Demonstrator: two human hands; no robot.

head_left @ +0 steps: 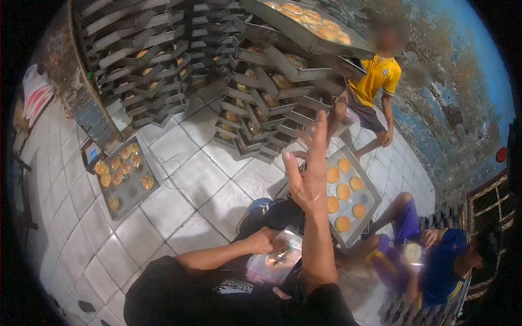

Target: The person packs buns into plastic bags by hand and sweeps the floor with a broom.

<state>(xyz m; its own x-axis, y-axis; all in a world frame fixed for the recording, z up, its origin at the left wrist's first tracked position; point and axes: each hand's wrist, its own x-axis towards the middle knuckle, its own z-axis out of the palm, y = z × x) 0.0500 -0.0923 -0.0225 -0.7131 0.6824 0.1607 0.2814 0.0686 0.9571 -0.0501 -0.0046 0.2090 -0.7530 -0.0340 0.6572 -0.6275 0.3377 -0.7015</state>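
**Right grip (311,179) up near the lens, left grip (262,242) at the plastic bags (276,259)**

Head view: my right grip is raised in front of me, thumb and fingers apart, fingertips blurred. Behind it, partly hidden by my hand and forearm, is a metal tray (371,196) with seven plain round buns (342,191) visible.

My left grip is curled at the upper edge of the plastic bags, touching them; can't tell whether the fingers are clamped on them. Bags sit against the front of my black shirt (190,288), between my two arms, some printing showing through.

Off to the left on the white tile floor (174,149): another tray (130,189) with browned, topped breads (105,180), mostly grouped at the far end.

Farther back: crisscrossed tray stacks, one left (144,68), one centre (293,68). Glossy buns (311,19) fill the top tray of the centre one.

Co-workers: person in a yellow shirt (375,81) beside the centre stack; person in a blue top (446,269), right, with a round pale item in clear wrap (413,254) at one hand.
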